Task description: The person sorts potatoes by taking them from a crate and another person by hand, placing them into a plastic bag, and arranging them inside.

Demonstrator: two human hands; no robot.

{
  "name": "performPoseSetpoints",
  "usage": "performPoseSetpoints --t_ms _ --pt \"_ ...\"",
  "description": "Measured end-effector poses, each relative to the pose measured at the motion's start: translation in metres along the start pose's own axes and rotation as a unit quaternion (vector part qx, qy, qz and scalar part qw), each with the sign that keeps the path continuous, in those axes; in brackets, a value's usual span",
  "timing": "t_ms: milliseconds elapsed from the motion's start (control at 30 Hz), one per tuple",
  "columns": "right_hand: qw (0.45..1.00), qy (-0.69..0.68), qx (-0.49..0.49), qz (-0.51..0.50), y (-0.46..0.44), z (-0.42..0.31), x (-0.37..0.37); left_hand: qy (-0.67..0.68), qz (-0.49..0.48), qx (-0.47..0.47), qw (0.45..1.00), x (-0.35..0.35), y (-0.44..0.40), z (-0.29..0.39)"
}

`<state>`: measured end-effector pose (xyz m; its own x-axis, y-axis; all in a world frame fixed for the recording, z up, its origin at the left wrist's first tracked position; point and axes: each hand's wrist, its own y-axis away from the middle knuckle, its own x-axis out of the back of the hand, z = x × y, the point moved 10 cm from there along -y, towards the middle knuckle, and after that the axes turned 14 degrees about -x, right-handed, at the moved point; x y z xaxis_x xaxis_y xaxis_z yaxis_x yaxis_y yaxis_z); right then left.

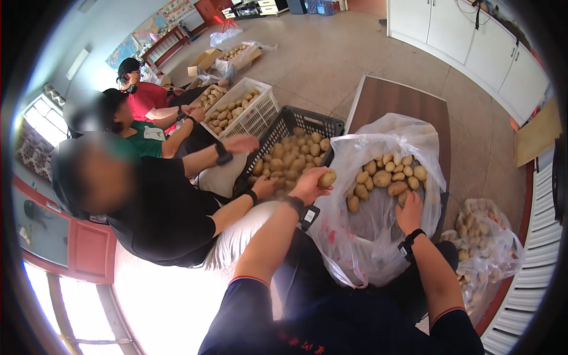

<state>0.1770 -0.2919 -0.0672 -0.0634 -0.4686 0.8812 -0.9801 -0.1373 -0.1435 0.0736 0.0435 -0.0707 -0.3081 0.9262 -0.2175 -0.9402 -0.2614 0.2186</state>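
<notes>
My left hand (309, 188) is closed around a potato (328, 178), above the gap between the black crate (338, 125) and the open clear plastic bag (378, 127). My right hand (410, 214) reaches into that bag, its fingers bent over another potato (403, 199) near the bag's right side. Several loose potatoes (382, 178) lie in an arc inside the bag. The black crate beside my left hand holds a heap of potatoes (288, 158).
A co-worker in black (160, 207) sits at my left, both hands by the black crate. Two more people sit beyond, near a white crate (269, 97) of potatoes. A tied bag of potatoes (479, 231) stands at right. The plastic bag rests on a brown table (396, 97).
</notes>
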Motion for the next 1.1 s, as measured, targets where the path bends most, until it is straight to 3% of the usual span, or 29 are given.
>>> performPoseSetpoints --t_ms 33,67,133,233,333,433,467,500,533,600,833,867,933,967,1033,1067,1100 --pt "1.000 0.002 0.000 -0.024 0.001 0.002 -0.005 0.003 0.032 -0.003 0.999 0.012 0.000 -0.004" --pt "0.999 0.005 0.000 -0.048 0.004 0.005 -0.010 -0.140 0.012 -0.122 0.983 0.019 0.000 0.015" --pt "0.998 -0.002 0.002 -0.064 0.012 0.006 -0.014 -0.278 -0.008 -0.238 0.931 0.019 0.006 0.040" --pt "0.993 0.013 -0.011 -0.115 0.020 0.000 -0.015 -0.272 0.030 -0.184 0.944 0.042 0.001 0.022" --pt "0.989 0.025 -0.001 -0.147 0.028 -0.007 -0.018 -0.398 0.019 -0.331 0.855 0.048 0.002 0.029" --pt "0.990 0.019 0.046 -0.129 0.038 -0.013 -0.020 -0.447 0.008 -0.349 0.824 0.047 0.005 0.033" --pt "0.991 0.020 0.066 -0.114 0.041 -0.016 -0.019 -0.283 0.061 -0.225 0.930 0.067 -0.004 0.014" --pt "0.991 0.021 0.066 -0.114 0.043 -0.016 -0.020 -0.193 0.079 -0.157 0.965 0.069 -0.004 0.006" --pt "0.991 0.021 0.072 -0.108 0.044 -0.016 -0.021 -0.102 0.110 -0.089 0.985 0.070 -0.002 -0.003" --pt "0.992 0.021 0.078 -0.102 0.046 -0.016 -0.023 0.129 0.227 0.002 0.965 0.076 0.008 -0.017" --pt "0.993 -0.004 0.060 -0.106 0.049 -0.012 -0.023 0.146 0.235 -0.019 0.961 0.101 0.002 -0.043" --pt "0.992 -0.003 0.052 -0.112 0.049 -0.012 -0.022 -0.067 0.163 -0.139 0.975 0.114 -0.007 -0.035" --pt "0.993 0.003 0.052 -0.108 0.051 -0.012 -0.020 -0.274 0.081 -0.250 0.925 0.124 -0.017 -0.036" --pt "0.993 0.008 0.052 -0.105 0.052 -0.012 -0.019 -0.388 0.037 -0.259 0.884 0.128 -0.021 -0.043" --pt "0.993 0.013 0.047 -0.104 0.052 -0.013 -0.017 -0.492 -0.001 -0.263 0.830 0.126 -0.020 -0.045" --pt "0.993 0.018 0.041 -0.106 0.052 -0.012 -0.016 -0.484 0.009 -0.196 0.853 0.138 -0.025 -0.057" --pt "0.992 0.023 0.048 -0.112 0.053 -0.015 -0.016 -0.391 0.047 -0.143 0.908 0.135 -0.019 -0.048"
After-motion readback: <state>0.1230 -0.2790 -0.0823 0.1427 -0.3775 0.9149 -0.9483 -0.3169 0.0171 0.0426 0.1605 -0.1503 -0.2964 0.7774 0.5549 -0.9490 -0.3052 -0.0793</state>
